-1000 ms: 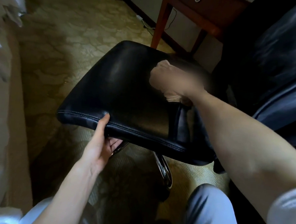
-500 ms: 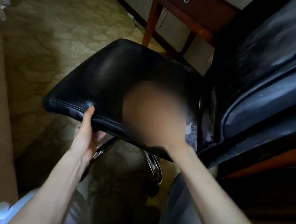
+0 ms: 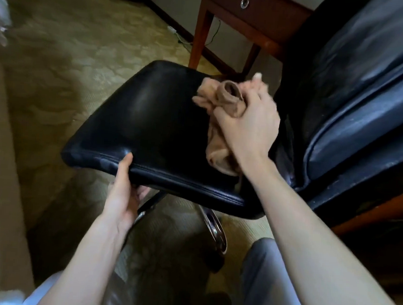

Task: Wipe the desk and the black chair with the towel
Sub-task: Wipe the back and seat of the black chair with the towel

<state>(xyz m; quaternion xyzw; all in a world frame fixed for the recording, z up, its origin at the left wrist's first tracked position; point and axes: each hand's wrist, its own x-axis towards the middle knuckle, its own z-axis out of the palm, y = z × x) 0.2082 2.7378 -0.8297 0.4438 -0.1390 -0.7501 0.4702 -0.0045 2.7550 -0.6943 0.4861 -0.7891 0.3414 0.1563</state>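
Observation:
The black chair's seat fills the middle of the view, its padded backrest rising at the right. A crumpled beige towel lies on the right part of the seat. My right hand grips the towel and presses it against the leather near the seat's back. My left hand holds the seat's front edge, thumb on top and fingers curled underneath. The wooden desk with a ring-pull drawer stands behind the chair.
Patterned yellowish carpet spreads to the left. A beige upholstered edge runs down the left side. The chair's chrome base shows under the seat. A cable and plug lie by the wall. My grey-trousered knee is below.
My right hand with the towel swept toward the seat's front edge half a second ago and has come back to the rear of the seat. My left hand kept its hold on the front edge.

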